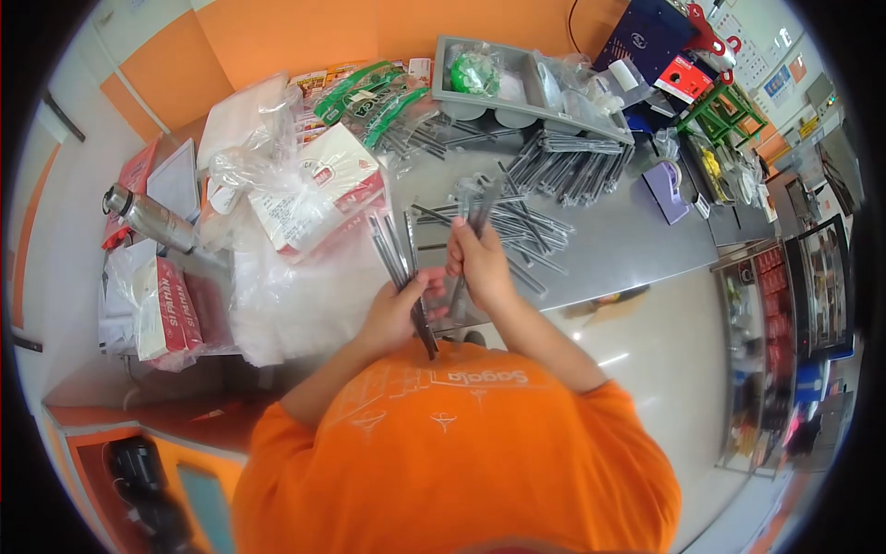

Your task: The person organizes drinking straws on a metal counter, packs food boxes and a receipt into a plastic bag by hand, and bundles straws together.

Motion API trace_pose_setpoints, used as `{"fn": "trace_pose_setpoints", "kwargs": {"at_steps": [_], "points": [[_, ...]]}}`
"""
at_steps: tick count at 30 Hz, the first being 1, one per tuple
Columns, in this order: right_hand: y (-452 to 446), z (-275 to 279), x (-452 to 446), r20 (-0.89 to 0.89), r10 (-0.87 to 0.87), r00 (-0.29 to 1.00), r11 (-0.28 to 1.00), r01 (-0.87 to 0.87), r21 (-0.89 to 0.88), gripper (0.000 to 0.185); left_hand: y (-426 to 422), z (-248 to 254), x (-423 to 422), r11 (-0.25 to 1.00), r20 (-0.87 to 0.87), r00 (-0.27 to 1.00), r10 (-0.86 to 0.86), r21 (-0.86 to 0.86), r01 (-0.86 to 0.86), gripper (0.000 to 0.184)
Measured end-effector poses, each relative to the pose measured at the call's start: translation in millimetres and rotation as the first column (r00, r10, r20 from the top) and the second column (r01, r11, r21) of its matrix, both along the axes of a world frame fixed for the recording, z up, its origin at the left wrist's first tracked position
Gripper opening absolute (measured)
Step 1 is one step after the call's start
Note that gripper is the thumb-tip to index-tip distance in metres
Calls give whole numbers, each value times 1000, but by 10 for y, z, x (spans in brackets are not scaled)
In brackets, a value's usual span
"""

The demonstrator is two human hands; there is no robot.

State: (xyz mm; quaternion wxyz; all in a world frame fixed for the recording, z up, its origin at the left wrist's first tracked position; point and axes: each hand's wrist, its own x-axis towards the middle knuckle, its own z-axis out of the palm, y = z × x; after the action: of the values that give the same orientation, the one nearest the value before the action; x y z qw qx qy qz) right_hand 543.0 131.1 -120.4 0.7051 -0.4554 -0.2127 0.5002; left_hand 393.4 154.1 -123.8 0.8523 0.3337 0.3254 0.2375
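My left hand point(399, 309) is closed round several dark, wrapped straws point(391, 251), which fan out above and below the fist. Close beside it on the right, my right hand point(478, 263) grips another small bunch of dark straws point(480, 205), blurred at the top. Loose straws point(535, 226) lie scattered on the metal table point(609, 268) just beyond the right hand. Farther back is a larger, stacked pile of wrapped straws point(577, 166). The two hands are near each other over the table's front edge.
A grey divided tray point(445, 69) holds plastic bags at the back. Left of my hands lie a white and red box point(318, 185), plastic bags point(277, 305) and a steel bottle point(152, 220). A purple tape dispenser point(664, 192) stands at the right.
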Motion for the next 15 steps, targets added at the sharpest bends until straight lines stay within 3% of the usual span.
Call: {"fn": "trace_pose_setpoints", "kwargs": {"at_steps": [1,2,3,4,6,10,11,12,13,14,15], "points": [[-23,150,-36,281,80,956,994,-58,-87,22,7,-73,-36,997,21,997,-77,16,77,26],[-34,227,-59,529,176,831,978,-88,-187,24,7,-113,-66,988,40,987,-154,32,153,26],[-5,200,-75,627,187,756,982,-140,-125,25,-1,-107,-73,987,33,987,-158,33,157,26],[-11,207,-92,623,182,761,983,-136,-120,25,-9,-95,-72,983,26,983,-181,26,181,26],[-20,282,-134,236,443,865,886,-383,-260,21,0,-102,-86,978,15,978,-208,24,207,25],[-16,244,-206,96,337,937,925,-310,-218,13,27,-168,-110,983,38,983,-180,43,179,30],[0,203,-192,96,333,938,927,-308,-215,13,33,-170,-111,988,55,987,-153,36,151,32],[27,162,-168,222,164,961,982,-137,-131,13,46,-210,-116,987,54,986,-156,39,154,32],[41,142,-152,329,-19,944,999,29,-27,14,61,-276,-125,982,43,991,-126,146,119,36],[38,137,-147,330,-21,944,999,31,-26,14,69,-318,-133,965,35,995,-94,251,83,39],[28,188,-163,421,-7,907,999,29,-44,15,69,-312,-132,964,36,995,-96,251,84,39]]}}
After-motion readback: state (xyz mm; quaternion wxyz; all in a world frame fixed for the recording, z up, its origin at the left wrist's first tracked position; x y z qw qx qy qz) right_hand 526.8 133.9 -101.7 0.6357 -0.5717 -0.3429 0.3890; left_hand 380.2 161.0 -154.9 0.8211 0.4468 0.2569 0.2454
